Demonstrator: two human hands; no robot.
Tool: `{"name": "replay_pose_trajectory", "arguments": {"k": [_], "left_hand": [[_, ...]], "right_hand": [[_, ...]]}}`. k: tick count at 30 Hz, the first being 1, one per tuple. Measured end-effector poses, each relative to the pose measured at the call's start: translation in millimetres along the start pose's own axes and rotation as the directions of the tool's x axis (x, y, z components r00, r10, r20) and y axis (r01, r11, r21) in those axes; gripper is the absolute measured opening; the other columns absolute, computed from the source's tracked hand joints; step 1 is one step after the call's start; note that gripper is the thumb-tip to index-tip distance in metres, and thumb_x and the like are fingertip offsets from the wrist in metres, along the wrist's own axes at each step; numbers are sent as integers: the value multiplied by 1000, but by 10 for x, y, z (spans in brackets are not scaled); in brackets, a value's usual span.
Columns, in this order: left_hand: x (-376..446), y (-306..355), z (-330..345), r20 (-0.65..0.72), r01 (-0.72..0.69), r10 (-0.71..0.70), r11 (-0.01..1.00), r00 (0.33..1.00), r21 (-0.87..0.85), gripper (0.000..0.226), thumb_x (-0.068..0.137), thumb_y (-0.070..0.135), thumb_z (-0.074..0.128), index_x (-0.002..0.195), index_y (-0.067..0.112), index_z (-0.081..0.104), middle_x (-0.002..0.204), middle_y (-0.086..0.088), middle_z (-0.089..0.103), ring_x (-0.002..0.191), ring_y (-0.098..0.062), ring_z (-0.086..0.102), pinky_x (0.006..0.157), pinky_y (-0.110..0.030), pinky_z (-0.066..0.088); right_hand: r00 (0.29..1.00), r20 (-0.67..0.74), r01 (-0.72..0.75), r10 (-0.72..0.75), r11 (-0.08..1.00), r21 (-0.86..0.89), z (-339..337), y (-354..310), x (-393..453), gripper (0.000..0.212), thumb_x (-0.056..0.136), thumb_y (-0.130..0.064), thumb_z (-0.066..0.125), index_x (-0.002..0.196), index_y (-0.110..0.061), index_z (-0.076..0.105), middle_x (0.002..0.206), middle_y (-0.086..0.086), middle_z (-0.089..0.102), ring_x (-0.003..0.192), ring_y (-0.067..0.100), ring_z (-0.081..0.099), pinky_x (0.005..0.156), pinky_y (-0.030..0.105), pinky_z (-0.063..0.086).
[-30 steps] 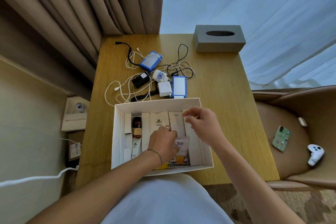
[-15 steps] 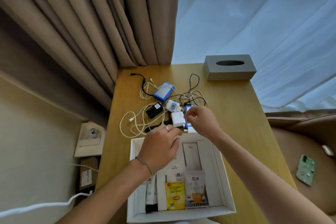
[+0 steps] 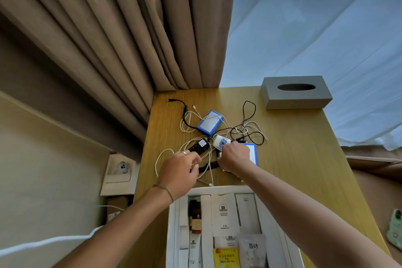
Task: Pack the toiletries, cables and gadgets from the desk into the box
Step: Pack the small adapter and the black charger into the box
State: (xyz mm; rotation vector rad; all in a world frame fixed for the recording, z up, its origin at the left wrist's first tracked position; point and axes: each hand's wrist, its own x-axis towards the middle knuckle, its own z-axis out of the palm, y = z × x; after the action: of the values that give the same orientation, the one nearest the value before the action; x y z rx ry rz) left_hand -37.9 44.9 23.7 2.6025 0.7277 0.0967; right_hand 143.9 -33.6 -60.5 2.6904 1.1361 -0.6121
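Heavy beige curtains (image 3: 121, 45) and a pale sheer drape (image 3: 315, 28) hang behind a wooden desk (image 3: 293, 159), where a person reaches with both hands into a tangle of cables and chargers lying beyond an open white box (image 3: 171, 235). The box, at the near edge of the desk, already holds white toiletry cartons (image 3: 224, 213), a brown bottle (image 3: 195, 217), a yellow tea sachet (image 3: 226, 258) and a pale packet (image 3: 252, 250). A grey tissue box (image 3: 295, 92) stands at the far right corner. Among the white cables (image 3: 165, 154) and black cables (image 3: 248, 115) lie a blue-edged pack (image 3: 210, 124) farther back and a second blue-edged pack (image 3: 253, 154) just beside the right hand (image 3: 233, 159). That hand's grip is curled over something white, though what it holds cannot be told for sure; a white charger with a blue pattern (image 3: 220, 142) sits touching its knuckles. The left hand (image 3: 180, 172), wearing a ring and a thin bracelet, has its grip closed on the near end of a black adapter (image 3: 199, 146).
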Motion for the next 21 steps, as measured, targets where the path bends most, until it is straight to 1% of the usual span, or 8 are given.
{"name": "replay_pose_trajectory", "arguments": {"k": [2, 6, 9, 11, 14, 17, 19, 21], "left_hand": [[49, -41, 13, 9, -4, 3, 1000, 1000, 17, 15, 94, 23, 57, 103, 27, 68, 96, 11, 66, 85, -4, 49, 68, -20, 40], [184, -54, 62, 45, -1, 0, 1000, 999, 6, 16, 93, 23, 57, 104, 26, 69, 98, 10, 67, 91, -9, 58, 75, -30, 53], [312, -30, 129, 54, -18, 18, 1000, 998, 4, 16, 92, 23, 57, 103, 25, 69, 97, 8, 67, 91, -11, 60, 71, -30, 52], [410, -4, 180, 48, -55, 54, 998, 997, 21, 16, 91, 22, 56, 100, 26, 69, 95, 9, 67, 89, -11, 60, 65, -24, 42], [597, 49, 288, 62, -106, 104, 994, 993, 35, 16, 92, 20, 56, 100, 25, 68, 95, 7, 67, 91, -13, 59, 68, -22, 38], [823, 115, 442, 116, -129, 120, 989, 986, 72, 22, 92, 17, 55, 110, 22, 66, 108, 0, 64, 104, -19, 56, 74, -27, 45], [950, 157, 549, 173, -138, 114, 982, 978, 133, 35, 90, 12, 55, 123, 20, 60, 123, -3, 59, 116, -22, 51, 81, -36, 53], [1049, 198, 673, 235, -187, 137, 961, 962, 205, 48, 88, 8, 56, 134, 20, 52, 136, -5, 52, 128, -24, 45, 85, -39, 54]], "right_hand": [[1000, 8, -14, 14, 999, -40, 47, -43, 40, 37, 88, -40, 63, 115, -14, 66, 90, 5, 52, 77, 22, 53, 61, 30, 43], [1000, 10, -16, 15, 1000, 21, 97, -35, 93, 36, 84, -38, 69, 111, -14, 66, 86, 2, 55, 76, 20, 54, 60, 30, 44], [998, 61, -28, 14, 970, 243, 32, 77, 118, 35, 80, -48, 67, 98, -17, 64, 84, 0, 61, 75, 18, 60, 60, 31, 49], [996, 92, -57, 19, 902, 428, -40, 190, 101, 34, 78, -52, 63, 86, -19, 63, 79, 0, 66, 72, 17, 64, 60, 32, 52], [993, 115, -101, 32, 734, 672, -172, 386, -18, 31, 80, -51, 64, 84, -20, 64, 80, 2, 71, 72, 17, 69, 59, 34, 54], [982, 189, -177, 13, 425, 888, -303, 567, -213, 30, 89, -39, 64, 99, -10, 63, 96, 9, 70, 82, 24, 71, 64, 34, 60], [976, 217, -203, -34, 231, 951, -376, 661, -381, 33, 93, -31, 62, 110, -3, 60, 105, 14, 68, 86, 29, 70, 69, 39, 61], [973, 222, -217, -58, 73, 973, -419, 722, -548, 27, 94, -24, 60, 109, -1, 58, 106, 17, 66, 86, 31, 68, 68, 38, 61]]}}
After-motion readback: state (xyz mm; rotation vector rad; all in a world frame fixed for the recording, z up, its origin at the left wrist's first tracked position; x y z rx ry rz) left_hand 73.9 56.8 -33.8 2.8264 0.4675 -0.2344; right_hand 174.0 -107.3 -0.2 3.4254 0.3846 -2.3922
